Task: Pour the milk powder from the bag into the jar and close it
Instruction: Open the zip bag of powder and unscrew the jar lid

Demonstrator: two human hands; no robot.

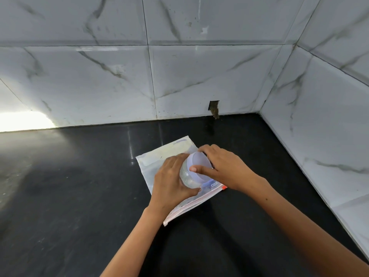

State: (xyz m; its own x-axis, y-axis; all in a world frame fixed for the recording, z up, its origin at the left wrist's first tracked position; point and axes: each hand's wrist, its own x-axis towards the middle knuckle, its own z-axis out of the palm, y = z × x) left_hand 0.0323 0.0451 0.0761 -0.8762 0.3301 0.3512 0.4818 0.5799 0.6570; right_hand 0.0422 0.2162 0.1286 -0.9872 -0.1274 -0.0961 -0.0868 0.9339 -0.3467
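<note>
1. Clear plastic, the jar (186, 174) is held tilted just above the bag (159, 162), which I take as the landmark for everything else.
2. White powder shows at the bottom of the jar, so I judge the pouring to be done or nearly so; how full the jar is cannot be told, since the hands cover much of it.
3. Flat and limp, the bag lies on the black counter (79, 186) under the jar; its zip edge, with a red strip, points toward the person. It looks largely emptied, though some powder may remain inside.
4. The left hand (171, 180) wraps the jar's body from the bag's left side, fingers and thumb curled round it.
5. The right hand (223, 168) comes in from the bag's right side and pinches the pale lid (200, 165) on the jar's mouth, thumb on the near rim and fingers over the far rim.
6. The lid sits on the mouth, but whether it is fully tightened cannot be told. What seems left is seating or turning it firm, then setting the jar down.
7. Marble-look tiles (199, 80) rise behind the bag.
</note>
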